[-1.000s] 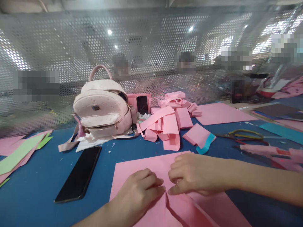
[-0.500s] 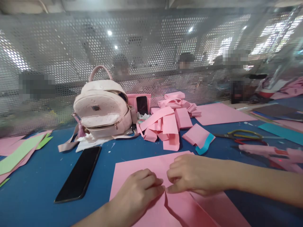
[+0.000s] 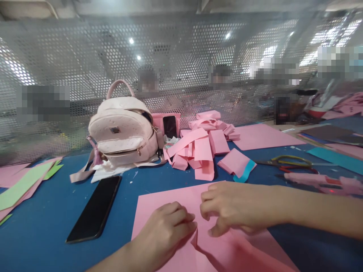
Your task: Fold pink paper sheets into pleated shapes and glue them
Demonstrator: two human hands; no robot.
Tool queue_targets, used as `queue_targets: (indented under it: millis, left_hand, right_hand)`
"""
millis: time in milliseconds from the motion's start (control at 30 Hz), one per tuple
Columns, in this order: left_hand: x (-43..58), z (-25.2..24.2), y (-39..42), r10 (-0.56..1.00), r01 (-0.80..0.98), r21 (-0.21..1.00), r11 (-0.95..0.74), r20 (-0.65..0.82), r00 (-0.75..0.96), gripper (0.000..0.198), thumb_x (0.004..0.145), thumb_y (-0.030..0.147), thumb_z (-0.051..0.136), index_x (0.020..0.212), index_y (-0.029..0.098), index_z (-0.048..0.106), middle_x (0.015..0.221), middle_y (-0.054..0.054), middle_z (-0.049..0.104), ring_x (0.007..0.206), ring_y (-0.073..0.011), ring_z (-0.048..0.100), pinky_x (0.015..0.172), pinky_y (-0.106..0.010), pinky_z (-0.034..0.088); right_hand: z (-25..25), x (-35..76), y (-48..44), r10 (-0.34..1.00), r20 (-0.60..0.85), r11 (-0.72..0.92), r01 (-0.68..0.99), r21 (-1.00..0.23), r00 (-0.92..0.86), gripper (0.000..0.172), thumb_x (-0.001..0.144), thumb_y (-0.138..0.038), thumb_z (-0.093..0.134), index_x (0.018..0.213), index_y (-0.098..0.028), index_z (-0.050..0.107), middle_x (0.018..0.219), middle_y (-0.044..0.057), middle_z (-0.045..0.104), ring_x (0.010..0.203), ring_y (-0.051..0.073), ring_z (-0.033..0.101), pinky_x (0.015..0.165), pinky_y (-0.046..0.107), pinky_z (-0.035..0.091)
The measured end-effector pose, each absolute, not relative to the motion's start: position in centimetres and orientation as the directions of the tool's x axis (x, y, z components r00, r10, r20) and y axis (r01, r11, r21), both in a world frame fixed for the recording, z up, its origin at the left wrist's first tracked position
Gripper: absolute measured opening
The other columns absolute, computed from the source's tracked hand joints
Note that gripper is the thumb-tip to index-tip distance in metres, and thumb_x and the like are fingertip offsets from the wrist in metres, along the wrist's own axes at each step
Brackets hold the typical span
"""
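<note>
The pink sheet (image 3: pixel 159 204) lies on the blue table (image 3: pixel 42 230), directly in front of the person, at the lower middle of the view. Its far edge runs across the view with the right end slightly farther away; its left edge runs toward the person. The near end is out of view, so the direction of the long axis cannot be told. A raised fold edge runs from the left fingertips toward the lower right and casts a narrow dark shadow. The material is smooth, matte, plain paper with straight outer edges.

Left hand (image 3: pixel 167 232): thumb and forefinger together, clamped on the raised edge of the pink sheet. Right hand (image 3: pixel 232 206): over the sheet, fingers bent, thumb and forefinger apart.

Beyond the sheet lie a flat, square-cornered pink paper piece (image 3: pixel 231 161) with a blue strip (image 3: pixel 245 172) and a heap of folded pink strips (image 3: pixel 202 151). A flat, glossy black phone (image 3: pixel 95 209) lies left of the sheet; a pink glue gun (image 3: pixel 314 180) lies beyond the right forearm.
</note>
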State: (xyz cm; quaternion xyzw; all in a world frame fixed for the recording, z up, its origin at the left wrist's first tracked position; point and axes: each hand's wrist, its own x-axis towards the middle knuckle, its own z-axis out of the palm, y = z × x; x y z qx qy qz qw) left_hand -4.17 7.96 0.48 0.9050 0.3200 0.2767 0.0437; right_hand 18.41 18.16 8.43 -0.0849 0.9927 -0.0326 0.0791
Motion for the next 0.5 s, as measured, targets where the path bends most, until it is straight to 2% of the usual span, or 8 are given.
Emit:
queue_targets:
  millis: [233,500]
  left_hand:
    - [-4.1,0.7,8.1,0.604,0.565,0.239,-0.790,0.464,0.648,0.019,0.099,0.016,0.051,0.110,0.015,0.067,0.097,-0.006,0.072,0.081,-0.0207,0.057,0.068,-0.033,0.049]
    - [-4.1,0.7,8.1,0.608,0.558,0.258,-0.789,0.462,0.646,0.018,0.098,0.015,0.052,0.109,0.016,0.067,0.097,-0.006,0.072,0.081,-0.0207,0.057,0.068,-0.033,0.048]
  right_hand:
    - [9.4,17.9,17.8,-0.221,-0.188,0.975,-0.221,-0.023,-0.957,0.014,0.085,-0.013,0.071,0.085,-0.027,0.074,0.094,0.002,0.068,0.087,0.021,0.050,0.068,0.037,0.032]
    - [9.9,17.7,17.0,-0.257,-0.223,0.964,-0.266,0.013,-0.940,0.021,0.079,-0.010,0.076,0.067,-0.026,0.069,0.085,0.000,0.066,0.087,0.022,0.049,0.064,0.037,0.032]
